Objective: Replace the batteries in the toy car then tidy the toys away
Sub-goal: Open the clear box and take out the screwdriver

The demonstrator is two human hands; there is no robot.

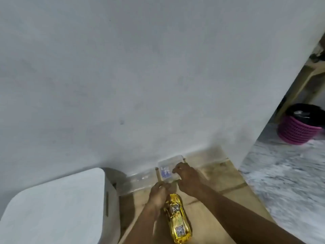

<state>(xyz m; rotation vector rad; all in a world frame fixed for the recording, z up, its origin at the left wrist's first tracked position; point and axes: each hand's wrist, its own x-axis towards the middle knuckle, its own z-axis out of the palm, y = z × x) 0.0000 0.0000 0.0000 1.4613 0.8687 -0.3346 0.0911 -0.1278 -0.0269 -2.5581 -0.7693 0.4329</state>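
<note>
A shiny gold toy car (177, 220) lies on the wooden table (211, 217), nose pointing away from me. Beyond it, against the wall, stands a small clear plastic box (168, 164) with something blue and white inside. My right hand (187, 180) lies over the box's right side with its fingers curled on the rim. My left hand (159, 193) is just left of the car's nose, fingers bunched at the box's near left corner. Blur hides whether that hand pinches anything.
A second, longer clear container (135, 182) sits left of the small box by the wall. A white rounded appliance (52, 206) fills the lower left beside the table. On the floor at the right stands a pink basket (297, 131) with a black liner.
</note>
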